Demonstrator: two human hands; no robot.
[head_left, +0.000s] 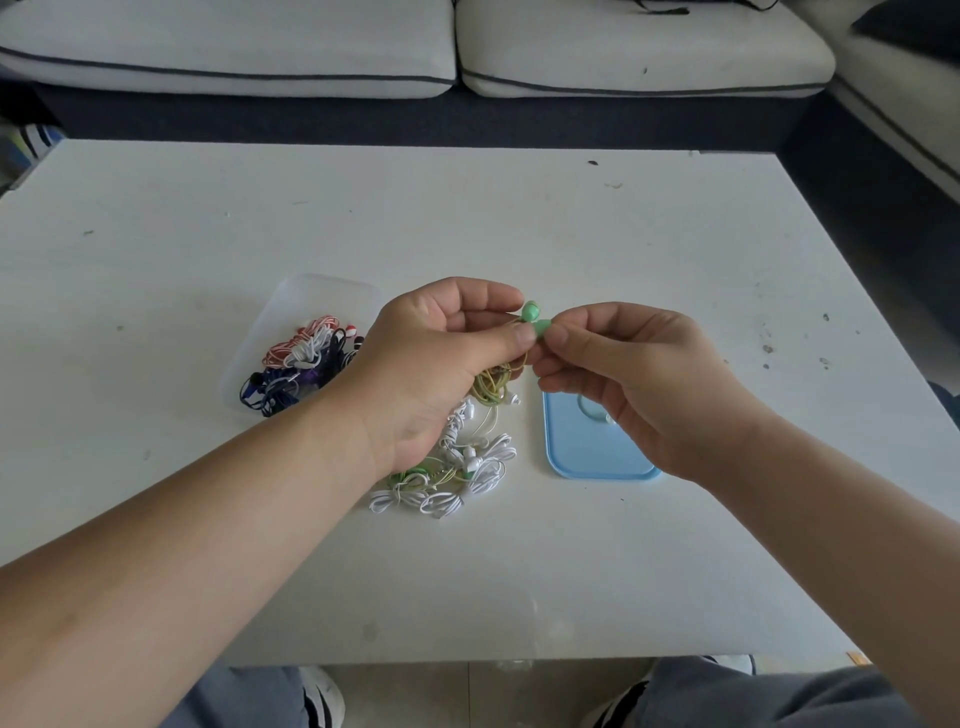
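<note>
Above the white table, my left hand holds a pair of green earphones by the buds, and their yellow-green cord hangs down in a loose tangle. My right hand pinches one green bud from the right side. Both hands meet above the middle of the table. Below them a pile of white and green earphone cords lies on the table.
A clear plastic box at the left holds red-white, purple and dark earphones. A light blue lid lies at the right, partly under my right hand. A grey-white sofa stands beyond the table. My knees and shoes show below the near edge.
</note>
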